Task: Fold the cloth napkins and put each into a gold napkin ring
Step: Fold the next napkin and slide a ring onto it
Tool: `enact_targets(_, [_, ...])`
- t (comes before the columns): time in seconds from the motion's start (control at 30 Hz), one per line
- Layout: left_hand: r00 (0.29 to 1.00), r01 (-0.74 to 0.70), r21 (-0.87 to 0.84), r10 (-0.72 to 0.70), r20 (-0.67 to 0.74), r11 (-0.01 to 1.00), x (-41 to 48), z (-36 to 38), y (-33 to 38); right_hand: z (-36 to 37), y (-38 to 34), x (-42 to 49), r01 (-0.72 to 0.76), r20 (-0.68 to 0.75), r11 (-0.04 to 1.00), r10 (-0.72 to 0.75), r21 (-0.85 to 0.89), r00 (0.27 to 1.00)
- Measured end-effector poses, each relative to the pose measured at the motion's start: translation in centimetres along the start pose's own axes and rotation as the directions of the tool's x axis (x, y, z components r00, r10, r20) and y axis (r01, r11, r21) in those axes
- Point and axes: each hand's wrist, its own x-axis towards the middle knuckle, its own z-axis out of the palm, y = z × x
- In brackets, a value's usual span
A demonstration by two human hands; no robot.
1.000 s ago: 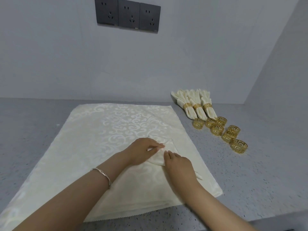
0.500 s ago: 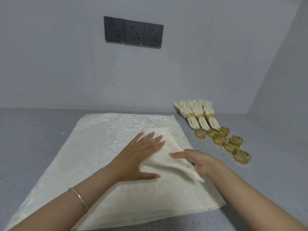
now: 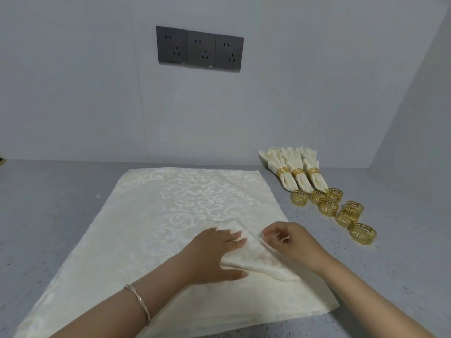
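On folded napkin (image 3: pixel 258 261), left hand (image 3: pixel 212 252) flat

I have one view to work from, the camera worn on the person's head. It looks forward and down across the tabletop (image 3: pixel 390 276). The tilt is steep enough that the near-left part of the cream cloth (image 3: pixel 146 215) runs off the bottom of the frame. It is also shallow enough to take in the back wall (image 3: pixel 73 93) and its three dark sockets (image 3: pixel 200 48).

Both forearms enter from the bottom edge. The left grip (image 3: pixel 214 250), the right grip (image 3: pixel 290 242) and the folded napkin (image 3: pixel 253 259) sit close under the lens, below centre.

The gold rings (image 3: pixel 329 207) and ringed napkins (image 3: pixel 296 172) lie further off to the right, near the side wall (image 3: pixel 427 93). The wide lens makes that wall lean.
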Motion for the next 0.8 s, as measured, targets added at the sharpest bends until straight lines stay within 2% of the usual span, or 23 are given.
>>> enact_targets(0.07, [1.000,-0.001,0.030,0.001,0.017,1.000,0.2,0.0,-0.1,0.4,-0.4,-2.0,0.167,-0.044,0.969,-0.177,-0.180,0.983])
enact_targets(0.13, [0.999,-0.008,0.053,0.006,0.036,0.999,0.4,-0.1,-0.2,1.1,-0.9,-3.6,0.305,0.017,0.906,-0.314,-0.294,0.949])
enact_targets(0.23, [0.998,-0.015,0.064,0.011,0.063,0.998,0.8,-0.8,-0.2,2.6,-0.3,-3.9,0.362,0.103,0.822,-0.354,-0.439,0.929])
enact_targets(0.33, [0.998,-0.015,0.005,0.014,0.064,1.000,1.2,-2.2,-0.4,3.8,0.3,-3.6,0.377,0.057,0.778,-0.405,-0.502,0.913])
enact_targets(0.43, [0.997,0.069,-0.188,-0.062,0.046,0.980,1.2,-3.9,-1.2,3.5,0.1,-3.3,0.313,-0.020,0.851,-0.354,-0.421,0.935])
enact_targets(0.53, [0.991,0.120,-0.394,-0.133,-0.007,0.911,2.2,-4.8,-3.1,2.4,-0.1,-2.4,0.167,-0.051,0.980,-0.174,-0.108,0.984])
enact_targets(0.6, [0.985,0.142,-0.465,-0.170,-0.019,0.874,3.1,-4.8,-3.9,1.8,0.1,-1.7,0.041,-0.001,0.991,-0.041,0.128,0.999])
enact_targets(0.63, [0.984,0.135,-0.505,-0.176,-0.034,0.852,3.5,-4.7,-4.1,1.7,0.4,-1.3,-0.013,0.010,0.982,0.012,0.187,1.000])
enact_targets(0.7, [0.980,0.130,-0.568,-0.193,-0.051,0.813,4.3,-4.3,-4.4,1.5,0.6,-0.6,-0.075,0.009,0.975,0.074,0.209,0.997])
enact_targets(0.8, [0.965,0.172,-0.565,-0.254,-0.069,0.807,5.3,-3.1,-4.6,1.5,0.7,0.0,-0.081,0.005,0.992,0.081,0.098,0.997])
